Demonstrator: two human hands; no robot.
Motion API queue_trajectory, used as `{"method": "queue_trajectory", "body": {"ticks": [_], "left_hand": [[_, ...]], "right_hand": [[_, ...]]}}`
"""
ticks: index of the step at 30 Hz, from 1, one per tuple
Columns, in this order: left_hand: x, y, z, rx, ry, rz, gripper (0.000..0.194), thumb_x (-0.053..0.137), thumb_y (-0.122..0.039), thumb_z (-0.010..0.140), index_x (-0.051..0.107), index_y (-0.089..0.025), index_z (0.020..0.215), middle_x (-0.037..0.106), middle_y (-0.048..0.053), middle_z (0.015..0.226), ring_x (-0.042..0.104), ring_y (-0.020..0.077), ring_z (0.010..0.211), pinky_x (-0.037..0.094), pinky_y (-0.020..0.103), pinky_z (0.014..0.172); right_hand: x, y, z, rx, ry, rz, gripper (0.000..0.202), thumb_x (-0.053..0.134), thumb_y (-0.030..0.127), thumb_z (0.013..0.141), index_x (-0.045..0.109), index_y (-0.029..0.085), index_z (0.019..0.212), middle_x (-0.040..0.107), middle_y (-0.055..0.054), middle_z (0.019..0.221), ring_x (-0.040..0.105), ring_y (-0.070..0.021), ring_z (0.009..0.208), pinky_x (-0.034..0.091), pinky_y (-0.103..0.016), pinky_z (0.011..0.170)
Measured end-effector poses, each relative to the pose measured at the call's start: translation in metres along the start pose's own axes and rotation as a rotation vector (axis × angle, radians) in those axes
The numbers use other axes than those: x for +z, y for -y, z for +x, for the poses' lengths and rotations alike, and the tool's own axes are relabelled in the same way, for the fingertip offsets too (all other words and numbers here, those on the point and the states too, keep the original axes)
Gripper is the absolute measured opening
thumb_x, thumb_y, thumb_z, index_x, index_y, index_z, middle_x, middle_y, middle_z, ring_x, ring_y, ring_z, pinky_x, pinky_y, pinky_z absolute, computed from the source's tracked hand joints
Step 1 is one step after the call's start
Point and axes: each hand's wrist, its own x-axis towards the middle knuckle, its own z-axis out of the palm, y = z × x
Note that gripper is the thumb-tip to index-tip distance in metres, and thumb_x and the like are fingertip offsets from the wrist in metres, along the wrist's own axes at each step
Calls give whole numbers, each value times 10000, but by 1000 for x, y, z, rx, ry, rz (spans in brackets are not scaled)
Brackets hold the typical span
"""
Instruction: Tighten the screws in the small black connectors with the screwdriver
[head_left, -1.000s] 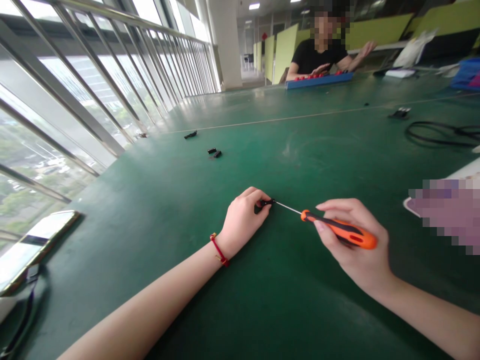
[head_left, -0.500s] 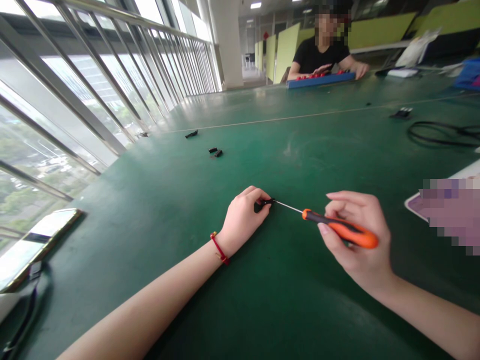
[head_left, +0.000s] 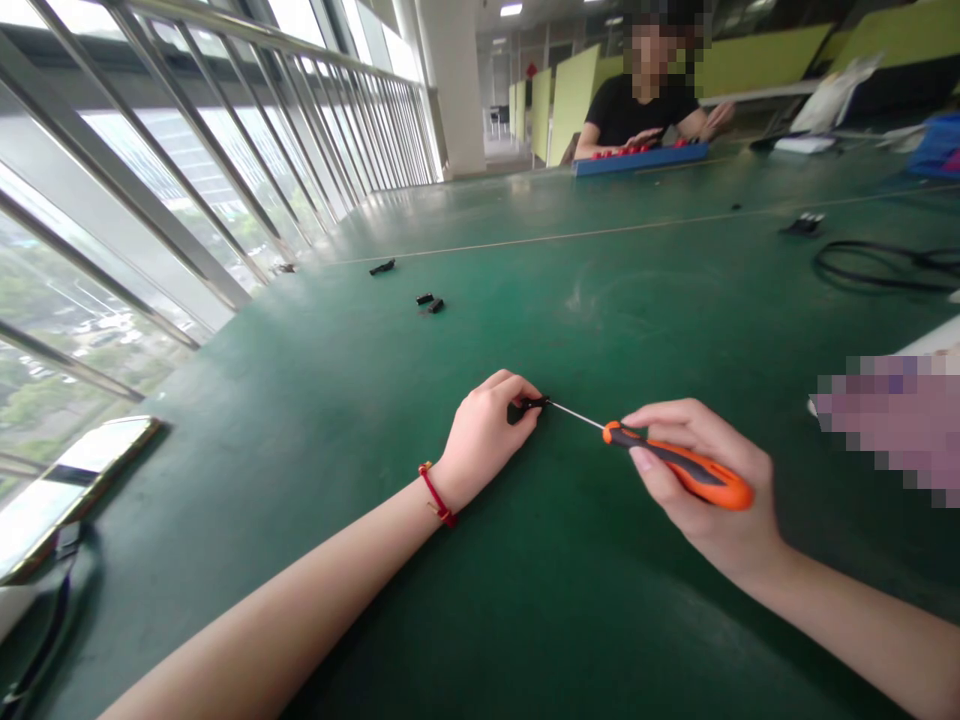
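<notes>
My left hand (head_left: 491, 430) rests on the green table, its thumb and fingertips pinching a small black part (head_left: 534, 403). Fingers cover much of that part, so its exact kind is unclear. From the right, the thin metal shaft of a screwdriver (head_left: 694, 472) reaches to the part, its tip touching or very near it. The screwdriver's orange and dark grey handle lies across my right hand (head_left: 712, 490), held between thumb and fingers. Two little black pieces (head_left: 430, 302) lie on the table beyond my left hand, with another black piece (head_left: 382, 267) farther off.
A phone (head_left: 82, 490) and a black cable (head_left: 56, 620) lie at the left, beside the metal railing (head_left: 247, 130). At the right are a coiled black cable (head_left: 862, 265) and black parts (head_left: 804, 224). Across the table sits a person (head_left: 641, 110) behind a blue tray (head_left: 641, 160).
My right hand's fingers have shifted forward along the screwdriver handle, which has turned slightly. My left hand stays put. The person opposite has lifted one hand off the table.
</notes>
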Motion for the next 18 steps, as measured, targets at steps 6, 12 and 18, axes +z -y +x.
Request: {"method": "queue_trajectory", "body": {"ticks": [6, 12, 18], "left_hand": [[1, 0, 0, -5, 3, 8, 105, 574, -129, 775, 638, -176, 844, 631, 20, 887, 594, 145, 796, 499, 272, 728], [0, -1, 0, -2, 2, 10, 107, 572, -134, 779, 640, -178, 849, 630, 18, 888, 593, 145, 803, 497, 269, 733], [0, -1, 0, -4, 4, 12, 107, 574, -129, 776, 642, -174, 845, 631, 18, 883, 594, 144, 801, 497, 270, 732]], "right_hand": [[1, -1, 0, -55, -146, 60, 335, 630, 168, 738, 530, 225, 1053, 572, -12, 800, 596, -154, 703, 516, -285, 624], [0, -2, -2, -59, -22, -32, 158, 619, 170, 765, 573, 239, 899, 622, -9, 757, 615, -165, 731, 503, -276, 621], [1, -2, -2, -43, -30, 31, 277, 613, 164, 756, 546, 228, 1017, 563, 7, 725, 594, -142, 657, 512, -272, 610]]}}
